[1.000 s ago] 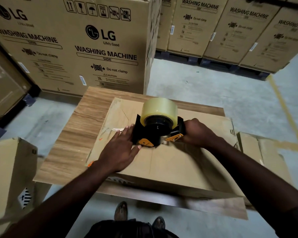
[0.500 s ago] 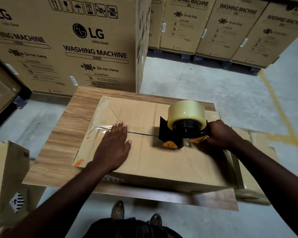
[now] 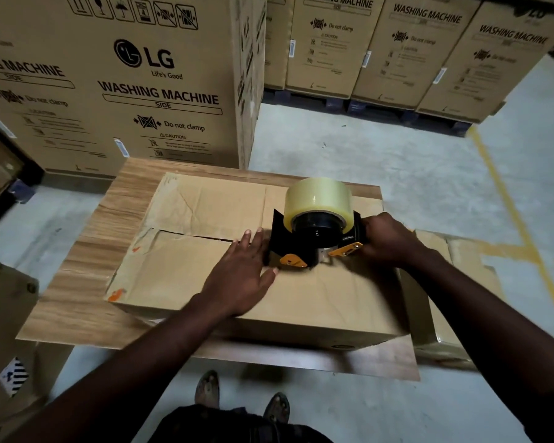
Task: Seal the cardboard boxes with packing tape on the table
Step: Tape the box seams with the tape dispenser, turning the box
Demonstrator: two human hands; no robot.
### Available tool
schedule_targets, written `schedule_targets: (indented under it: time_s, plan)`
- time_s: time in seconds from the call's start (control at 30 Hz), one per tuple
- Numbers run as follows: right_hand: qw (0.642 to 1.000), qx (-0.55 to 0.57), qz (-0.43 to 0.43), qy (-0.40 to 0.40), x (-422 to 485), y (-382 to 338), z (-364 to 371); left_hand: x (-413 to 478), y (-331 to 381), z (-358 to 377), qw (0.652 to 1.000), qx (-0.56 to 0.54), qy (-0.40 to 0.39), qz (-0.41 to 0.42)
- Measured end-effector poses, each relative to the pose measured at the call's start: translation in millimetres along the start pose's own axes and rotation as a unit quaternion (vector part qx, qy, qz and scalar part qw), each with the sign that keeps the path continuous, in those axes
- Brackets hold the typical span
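Sealing is judged partway. The tape dispenser (image 3: 301,247) sits on the centre seam (image 3: 192,235) of the cardboard box (image 3: 179,276), which lies flat on the wood-grain counter (image 3: 77,302). The seam's left stretch shows a dark gap, and it cannot be told whether clear film covers it. The right hand (image 3: 387,241) is clamped round the dispenser's handle. The left hand (image 3: 240,276) lies flat, fingers straight, pressing the box just beside the dispenser. The board is matt, creased and dented. The tape roll (image 3: 317,196) is a glossy, translucent yellowish cylinder, and the dispenser frame is black with orange tabs.

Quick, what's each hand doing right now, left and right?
Left hand: open, pressing flat on the cardboard box top.
Right hand: closed around the tape dispenser handle.
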State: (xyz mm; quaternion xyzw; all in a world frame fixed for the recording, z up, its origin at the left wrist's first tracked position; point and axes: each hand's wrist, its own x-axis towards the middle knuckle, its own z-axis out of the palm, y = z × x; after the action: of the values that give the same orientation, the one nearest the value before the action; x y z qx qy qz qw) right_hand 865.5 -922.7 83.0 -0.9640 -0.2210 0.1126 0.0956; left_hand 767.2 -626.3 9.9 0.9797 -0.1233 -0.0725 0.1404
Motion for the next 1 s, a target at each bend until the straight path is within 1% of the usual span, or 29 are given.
schedule_targets:
  time_s: [0.13,0.27,0.37,0.43,0.47,0.53,0.6,0.63,0.73,0.77,0.9,1.0]
  plan:
    - [1.000,0.002,0.014,0.001,-19.7,35.3,-6.3,-0.3,-0.9,0.7,1.000,0.012,-0.005,-0.006]
    - [0.999,0.034,-0.018,0.027,-38.0,62.9,-2.1,0.4,5.3,0.4,1.000,0.010,0.005,-0.021]
    - [0.998,0.051,-0.016,0.046,-39.2,65.7,7.4,4.2,23.0,3.8,0.997,0.027,0.002,-0.069]
    - [0.998,0.044,-0.017,0.052,-37.5,67.9,11.2,10.2,46.2,9.1,0.995,0.018,-0.007,-0.093]
    - [0.998,0.041,-0.019,0.053,-36.8,67.5,11.7,14.3,59.1,11.8,0.996,0.009,-0.011,-0.086]
    - [0.997,0.044,-0.025,0.058,-37.3,66.7,11.1,23.3,83.5,18.5,0.999,0.004,-0.017,-0.036]
    - [0.996,0.048,-0.034,0.064,-37.0,67.4,10.7,30.0,96.1,23.1,0.999,0.020,-0.020,0.017]
    - [0.996,0.047,-0.036,0.066,-36.7,68.1,11.1,31.4,97.1,24.2,0.999,0.023,-0.021,0.027]
    - [0.995,0.038,-0.045,0.077,-39.5,69.0,11.6,29.5,91.9,26.6,0.999,0.019,-0.015,0.027]
    - [0.995,0.045,-0.037,0.082,-40.6,70.7,11.7,29.0,90.8,27.1,0.999,0.018,-0.015,0.027]
    - [0.993,0.077,0.043,0.074,-49.9,81.3,2.6,29.5,93.5,26.6,1.000,0.003,-0.009,0.012]
    - [0.992,0.078,0.061,0.075,-62.5,97.9,-7.6,28.5,94.8,25.5,1.000,0.012,-0.010,0.004]
